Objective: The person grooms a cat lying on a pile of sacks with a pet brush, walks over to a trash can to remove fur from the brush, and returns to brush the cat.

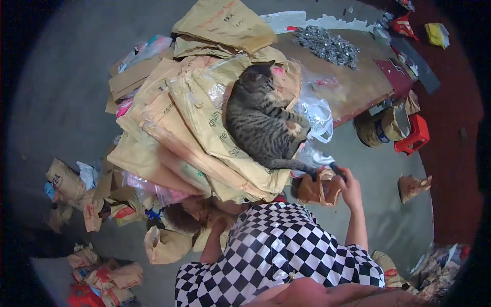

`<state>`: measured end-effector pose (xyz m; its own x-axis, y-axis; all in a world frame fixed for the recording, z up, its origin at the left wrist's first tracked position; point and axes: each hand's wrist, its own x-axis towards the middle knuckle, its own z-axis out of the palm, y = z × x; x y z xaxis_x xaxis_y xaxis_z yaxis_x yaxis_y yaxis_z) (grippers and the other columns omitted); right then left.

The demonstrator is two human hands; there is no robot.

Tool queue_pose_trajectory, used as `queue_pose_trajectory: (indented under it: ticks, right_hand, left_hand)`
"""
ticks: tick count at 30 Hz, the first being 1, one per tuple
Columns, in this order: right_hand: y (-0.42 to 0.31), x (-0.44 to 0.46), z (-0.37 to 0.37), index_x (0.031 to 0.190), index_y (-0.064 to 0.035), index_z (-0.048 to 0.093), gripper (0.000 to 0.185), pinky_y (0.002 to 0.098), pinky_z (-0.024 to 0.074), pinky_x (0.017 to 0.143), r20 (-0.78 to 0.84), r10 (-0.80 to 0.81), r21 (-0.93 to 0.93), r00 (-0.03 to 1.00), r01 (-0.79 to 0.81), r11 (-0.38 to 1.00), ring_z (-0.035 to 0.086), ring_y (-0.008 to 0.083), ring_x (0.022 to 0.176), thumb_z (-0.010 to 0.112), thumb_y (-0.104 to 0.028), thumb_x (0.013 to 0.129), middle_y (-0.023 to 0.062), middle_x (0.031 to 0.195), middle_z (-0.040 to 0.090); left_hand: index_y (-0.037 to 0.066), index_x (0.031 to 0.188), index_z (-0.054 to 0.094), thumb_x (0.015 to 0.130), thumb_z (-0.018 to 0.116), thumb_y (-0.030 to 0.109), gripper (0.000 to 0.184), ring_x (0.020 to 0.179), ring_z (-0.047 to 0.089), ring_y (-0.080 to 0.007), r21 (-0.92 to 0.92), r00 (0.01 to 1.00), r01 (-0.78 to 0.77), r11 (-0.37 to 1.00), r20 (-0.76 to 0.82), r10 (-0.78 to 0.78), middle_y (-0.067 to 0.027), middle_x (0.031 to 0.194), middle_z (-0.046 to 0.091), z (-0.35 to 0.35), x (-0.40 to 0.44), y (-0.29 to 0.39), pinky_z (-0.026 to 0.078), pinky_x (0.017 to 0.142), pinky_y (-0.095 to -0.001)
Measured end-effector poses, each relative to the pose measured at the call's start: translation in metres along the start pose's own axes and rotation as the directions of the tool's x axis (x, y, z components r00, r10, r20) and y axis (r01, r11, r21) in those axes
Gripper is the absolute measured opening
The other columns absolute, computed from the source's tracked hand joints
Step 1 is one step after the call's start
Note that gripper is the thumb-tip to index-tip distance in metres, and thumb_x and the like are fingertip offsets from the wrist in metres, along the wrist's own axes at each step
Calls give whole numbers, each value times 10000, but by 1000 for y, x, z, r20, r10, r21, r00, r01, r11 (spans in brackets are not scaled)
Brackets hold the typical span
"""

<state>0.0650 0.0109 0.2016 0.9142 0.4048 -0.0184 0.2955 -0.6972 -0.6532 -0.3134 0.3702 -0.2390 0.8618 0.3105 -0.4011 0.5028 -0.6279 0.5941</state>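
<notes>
A striped grey cat (266,120) lies on its side on a pile of flattened brown paper sacks (189,117), its tail stretching toward my right hand (350,188). That hand is closed around the dark handle of an object (336,169), whose whitish, blurred far end points toward the pile. Just left of the hand is an open brown paper bag (319,189). My left hand (220,225) is low beside the front edge of the pile, close to more paper bags (166,244); its fingers are not clearly visible.
Small silvery pieces (327,46) are heaped on a brown tabletop (365,84). Clear plastic bags (317,116) lie right of the cat. A red stool (413,134) and a large sack (381,128) stand at the right. Paper bags (69,181) litter the floor.
</notes>
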Motion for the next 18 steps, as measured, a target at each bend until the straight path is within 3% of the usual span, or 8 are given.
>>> queue_pose_trajectory:
  ticks: [2,4,6,8,10,13,15,18]
  right_hand:
    - [-28,-3,-12,1163,-102,520,333,375,478,740,-93,169,186,981,-150,971,616,333,848,535,-121,831,179,928,634]
    - [-38,5,-2,1181,-116,519,349,371,485,734,-146,45,155,988,-22,988,615,316,879,526,-108,832,170,1040,609]
    - [-74,23,18,1223,-146,492,395,383,489,688,-135,-376,-36,917,375,927,605,305,861,534,-120,831,157,1062,587]
    - [-115,42,43,1213,-153,498,376,392,480,704,39,-422,-132,906,423,896,597,316,811,544,-135,840,122,980,580]
    - [-147,69,71,1236,-208,470,444,412,470,601,114,-508,-272,854,518,811,574,312,727,571,-142,809,109,851,530]
    - [-181,112,103,1251,-211,443,503,394,461,542,118,-668,-232,735,674,701,567,271,674,575,-135,773,99,797,495]
    - [-191,129,122,1233,-192,453,518,360,458,504,164,-811,-367,562,798,478,566,236,630,583,-139,734,87,768,482]
    - [-194,121,129,1217,-176,463,492,337,448,456,268,-787,-440,556,797,413,558,208,577,569,-149,738,78,772,484]
  left_hand:
    - [73,1020,624,798,542,261,302,956,570,-329,-60,997,78,995,8,-77,-175,1032,605,-3,8,7,464,819,-394]
    - [72,1018,624,799,542,263,302,954,570,-330,-90,994,105,990,12,-104,-175,1029,605,-7,13,18,464,817,-395]
    - [71,1015,625,799,542,265,302,952,570,-330,-112,994,113,987,11,-113,-176,1026,605,-4,18,24,464,816,-396]
    - [70,1013,625,799,542,267,301,949,571,-331,-133,992,124,983,14,-123,-176,1022,605,-2,17,30,464,815,-396]
    - [69,1010,625,800,542,269,301,947,571,-331,-146,990,141,979,11,-141,-177,1019,605,3,10,36,464,813,-397]
    - [68,1006,625,800,542,271,301,944,571,-332,-156,987,162,974,17,-161,-177,1014,605,6,-3,40,463,811,-398]
    - [67,1004,625,801,542,273,301,942,571,-332,-164,984,178,970,21,-177,-178,1010,605,12,-12,41,463,810,-399]
    - [66,1000,625,801,542,276,301,938,571,-333,-172,979,203,964,29,-201,-178,1005,605,20,-23,40,463,808,-400]
